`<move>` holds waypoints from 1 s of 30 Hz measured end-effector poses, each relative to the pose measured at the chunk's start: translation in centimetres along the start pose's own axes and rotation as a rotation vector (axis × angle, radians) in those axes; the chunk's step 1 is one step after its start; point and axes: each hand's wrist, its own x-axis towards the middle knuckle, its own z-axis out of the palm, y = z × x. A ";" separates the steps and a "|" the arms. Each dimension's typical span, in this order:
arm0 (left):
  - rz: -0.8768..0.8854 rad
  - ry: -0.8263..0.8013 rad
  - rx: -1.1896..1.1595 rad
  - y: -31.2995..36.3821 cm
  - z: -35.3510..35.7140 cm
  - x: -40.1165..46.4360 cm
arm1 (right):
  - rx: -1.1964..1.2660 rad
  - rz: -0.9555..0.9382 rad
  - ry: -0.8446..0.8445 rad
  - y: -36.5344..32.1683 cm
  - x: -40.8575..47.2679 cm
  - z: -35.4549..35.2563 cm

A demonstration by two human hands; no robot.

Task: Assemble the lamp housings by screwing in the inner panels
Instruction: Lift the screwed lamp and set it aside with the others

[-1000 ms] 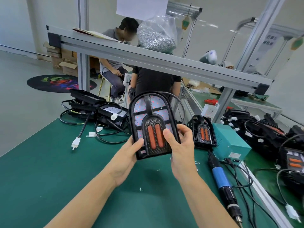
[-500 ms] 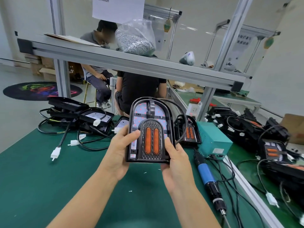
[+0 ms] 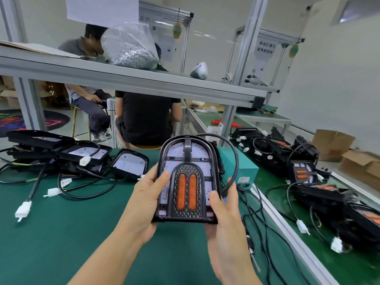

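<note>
Nearer the camera than a moment ago, the lamp housing (image 3: 188,181) is held above the green table (image 3: 51,233). Left hand (image 3: 144,199) grips its left edge, thumb across the face; right hand (image 3: 223,210) clasps its right edge.

A green-topped workbench (image 3: 61,239) carries a pile of black lamp housings (image 3: 61,155) with cables at left, a teal box (image 3: 240,169), and more housings (image 3: 329,194) at right.
</note>
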 end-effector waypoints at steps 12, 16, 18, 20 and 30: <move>-0.180 -0.208 0.006 -4.0 6.3 1.2 | 0.012 -0.005 0.221 -2.6 -2.7 -6.9; -0.273 -0.292 -0.002 -6.0 8.8 1.9 | 0.026 -0.030 0.287 -4.5 -3.1 -9.3; -0.311 -0.321 -0.001 -7.3 10.4 2.3 | 0.029 -0.050 0.358 -5.1 -3.3 -10.7; -0.342 -0.340 -0.004 -8.6 11.9 2.6 | 0.009 -0.070 0.421 -5.6 -3.4 -12.2; -0.454 -0.462 0.087 -13.6 20.0 5.2 | -0.165 -0.148 0.704 -9.1 -3.0 -19.1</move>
